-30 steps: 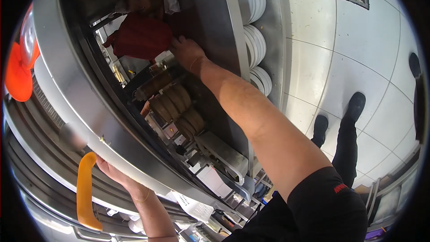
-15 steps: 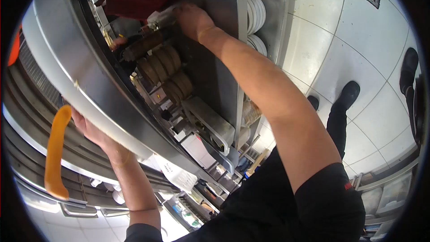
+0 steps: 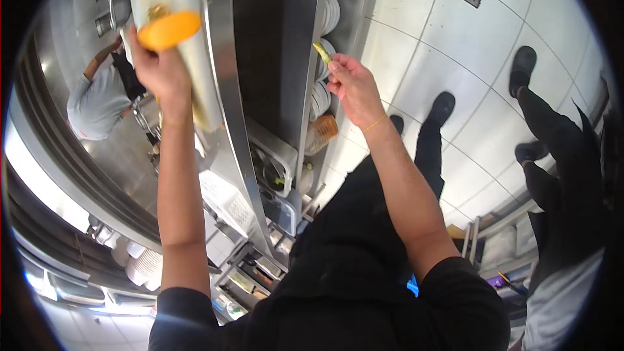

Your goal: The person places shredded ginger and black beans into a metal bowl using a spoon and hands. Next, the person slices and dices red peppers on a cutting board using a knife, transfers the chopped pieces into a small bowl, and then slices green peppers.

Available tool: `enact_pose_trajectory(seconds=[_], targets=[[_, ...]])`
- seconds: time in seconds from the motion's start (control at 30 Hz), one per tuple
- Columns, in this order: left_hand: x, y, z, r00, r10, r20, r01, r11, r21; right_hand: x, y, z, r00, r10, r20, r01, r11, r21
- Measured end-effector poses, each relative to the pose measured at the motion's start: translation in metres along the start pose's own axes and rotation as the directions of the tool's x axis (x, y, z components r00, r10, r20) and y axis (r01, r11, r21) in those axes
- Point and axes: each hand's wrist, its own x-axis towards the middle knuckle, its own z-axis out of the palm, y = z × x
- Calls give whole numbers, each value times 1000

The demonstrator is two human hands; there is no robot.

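My left hand (image 3: 161,78) is closed on the edge of an orange dish (image 3: 170,30), seen mostly from its side. The dish is above a long white board (image 3: 203,84) on the steel counter; a small brownish piece of food (image 3: 157,12) shows just past its rim, and I cannot tell whether it lies in the dish or on the board. Between thumb and fingers, my right hand (image 3: 354,90) pinches a slim yellow-green piece of vegetable (image 3: 322,52). That hand is in front of the stacked white plates (image 3: 320,99), apart from the counter.
A steel pan (image 3: 273,169) with green scraps is below the counter, near a packet with orange contents (image 3: 322,133). Another person in a grey shirt (image 3: 97,107) works across the counter. To the right, someone's dark-trousered legs (image 3: 552,130) stand on the white tiled floor (image 3: 455,71).
My right hand has come out of the dark space by the counter, now holding the green piece. My left hand and the orange dish have moved up and over the white board; the view has turned.
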Motion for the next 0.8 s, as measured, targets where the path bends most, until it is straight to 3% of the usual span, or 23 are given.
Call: enact_pose_trajectory(seconds=[0.07,0.1,0.13,0.2,0.27,0.3,0.33,0.37,0.43,0.47,0.8], targets=[[3,-14,-2,999,49,-20,-46,993,110,-14,-7,-4,1000,-16,20,18,997,-72],[1,-13,0,1000,13,-22,-13,1000,27,-21,-12,-2,1000,-23,17,25,993,-117],[5,-19,2,993,106,-41,-104,993,51,-27,-16,0,999,-31,13,32,987,-157],[2,-16,-2,999,34,27,-38,986,164,-34,-20,-2,998,-49,-41,43,988,-146],[1,-34,2,999,35,-28,-34,998,46,-40,-18,-9,996,-45,-79,34,991,-131],[1,-27,-1,997,67,-25,-61,981,187,-47,-16,-12,996,-31,-81,20,991,-134],[1,-18,0,996,83,-26,-76,979,187,-56,-14,-14,997,0,-75,-9,992,-127],[4,15,-5,959,-131,253,-18,858,513,-65,-12,-15,997,25,-70,-33,992,-120],[1,18,-6,960,-150,235,27,888,458,-86,-12,-16,995,70,-75,-78,991,-111],[-1,1,3,996,24,-83,-19,998,65,-99,-11,-15,992,96,-84,-105,988,-114],[0,12,0,997,7,-80,-2,999,54,-169,-79,44,989,28,-145,-72,949,-307]])
